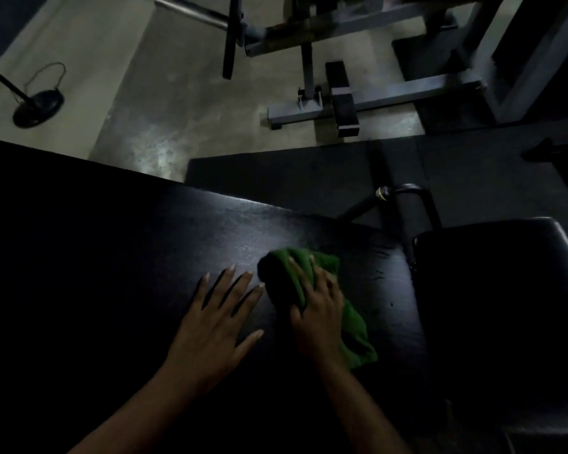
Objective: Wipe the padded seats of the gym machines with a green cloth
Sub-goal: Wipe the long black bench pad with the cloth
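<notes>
A wide black padded bench surface (145, 257) fills the lower left and middle of the head view. On it lies a crumpled green cloth (354, 329). My right hand (318, 306) lies on top of the cloth and presses it to the pad, fingers spread over its folds. My left hand (214, 326) rests flat on the pad just left of the cloth, fingers straight and spread. A second black padded seat (505, 306) stands directly to the right, a little apart from the first pad.
A curved black handle bar (397, 191) rises between the two pads. Beyond them lie black floor mats (309, 172) and a grey steel machine frame (374, 99). A black round stand base (38, 108) sits on the pale floor at far left.
</notes>
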Tool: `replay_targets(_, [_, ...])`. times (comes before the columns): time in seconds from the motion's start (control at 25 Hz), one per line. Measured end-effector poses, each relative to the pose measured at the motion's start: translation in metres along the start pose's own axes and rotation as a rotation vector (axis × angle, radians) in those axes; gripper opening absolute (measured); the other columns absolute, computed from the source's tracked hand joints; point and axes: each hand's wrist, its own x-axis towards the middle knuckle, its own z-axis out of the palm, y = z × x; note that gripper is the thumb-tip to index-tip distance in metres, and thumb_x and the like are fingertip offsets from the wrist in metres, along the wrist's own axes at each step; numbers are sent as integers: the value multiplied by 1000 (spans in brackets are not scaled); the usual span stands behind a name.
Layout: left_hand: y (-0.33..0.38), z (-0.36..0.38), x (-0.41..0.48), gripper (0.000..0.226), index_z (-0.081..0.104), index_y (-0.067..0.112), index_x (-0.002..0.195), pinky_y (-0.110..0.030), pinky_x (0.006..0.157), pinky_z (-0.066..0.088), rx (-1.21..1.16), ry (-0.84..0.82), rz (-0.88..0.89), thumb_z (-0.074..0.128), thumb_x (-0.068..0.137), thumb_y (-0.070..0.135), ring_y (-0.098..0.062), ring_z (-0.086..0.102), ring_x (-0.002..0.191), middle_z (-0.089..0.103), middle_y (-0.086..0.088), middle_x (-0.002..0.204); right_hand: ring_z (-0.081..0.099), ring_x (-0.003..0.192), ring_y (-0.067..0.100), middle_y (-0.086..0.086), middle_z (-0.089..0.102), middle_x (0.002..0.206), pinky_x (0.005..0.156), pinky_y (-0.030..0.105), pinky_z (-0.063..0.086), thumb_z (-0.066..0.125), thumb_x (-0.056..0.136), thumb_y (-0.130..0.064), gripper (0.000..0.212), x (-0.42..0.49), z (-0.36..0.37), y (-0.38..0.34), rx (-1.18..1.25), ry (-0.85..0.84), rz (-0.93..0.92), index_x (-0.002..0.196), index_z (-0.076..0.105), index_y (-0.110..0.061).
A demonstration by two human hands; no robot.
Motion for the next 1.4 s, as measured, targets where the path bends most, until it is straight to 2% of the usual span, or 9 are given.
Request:
replay_targets(0.08, [18, 7, 26, 63, 42, 18, 138, -53, 106, 24, -14, -16, 43, 21, 93, 56, -28, 27, 139, 44, -9, 146, 39, 126, 23, 3, 44, 144, 104, 34, 24, 40, 64, -30, 74, -2, -2, 40, -33, -14, -65, 137, 39, -34])
replay_targets(0.24, [41, 24, 61, 64, 40, 19, 137, -53, 105, 25, 4, -116, 127, 8, 96, 56, -29, 29, 137, 48, -9, 143, 46, 121, 39, 20, 51, 133, 99, 46, 34, 39, 70, -36, 69, 31, -22, 141, -47, 84, 414, 130, 52, -4])
replay_targets(0.4, [43, 33, 63, 68, 43, 17, 140, -56, 106, 27, 51, -93, 148, 10, 95, 57, -30, 28, 140, 40, -11, 148, 33, 130, 36, 17, 39, 144, 104, 47, 28, 57, 84, -16, 56, 49, -41, 180, -67, 6, 590, 137, 42, -4])
replay_targets(0.56, [44, 29, 63, 67, 44, 15, 140, -58, 106, 28, 57, -100, 157, 12, 95, 55, -30, 27, 140, 38, -12, 149, 54, 108, 38, 22, 59, 120, 89, 47, 46, 55, 63, -22, 66, 37, -22, 103, -98, 114, 232, 128, 49, -14])
replay_targets(0.68, [44, 29, 62, 66, 43, 15, 139, -58, 105, 28, 68, -116, 152, 13, 95, 55, -31, 27, 140, 39, -12, 149, 40, 122, 27, 3, 45, 142, 102, 40, 34, 43, 68, -35, 68, 50, -8, 60, -18, -33, -8, 135, 39, -40])
replay_targets(0.88, [43, 29, 62, 66, 42, 16, 141, -57, 108, 26, 82, -78, 160, 14, 96, 55, -30, 25, 142, 34, -11, 151, 45, 123, 32, 5, 47, 141, 103, 43, 34, 38, 67, -39, 67, 113, -15, 125, 2, 3, 97, 133, 49, -30])
replay_targets(1.12, [44, 31, 61, 66, 41, 16, 141, -57, 108, 26, 94, -45, 157, 13, 96, 55, -30, 24, 142, 34, -11, 151, 30, 132, 32, 14, 38, 144, 107, 47, 25, 51, 89, -24, 55, 139, -32, 189, 16, 45, 531, 140, 37, -8])
replay_targets(1.28, [45, 30, 62, 67, 40, 16, 142, -57, 108, 26, 107, -42, 155, 12, 95, 55, -30, 24, 142, 33, -11, 152, 33, 129, 35, 17, 38, 143, 104, 47, 27, 53, 86, -24, 56, 121, -32, 151, -41, 24, 530, 139, 39, -9])
replay_targets(1.4, [45, 30, 63, 67, 41, 16, 141, -57, 108, 25, 111, -43, 153, 12, 95, 55, -30, 25, 142, 34, -11, 151, 36, 127, 33, 14, 39, 145, 104, 47, 29, 46, 72, -31, 68, 67, -16, 81, -24, -6, 300, 139, 41, -25])
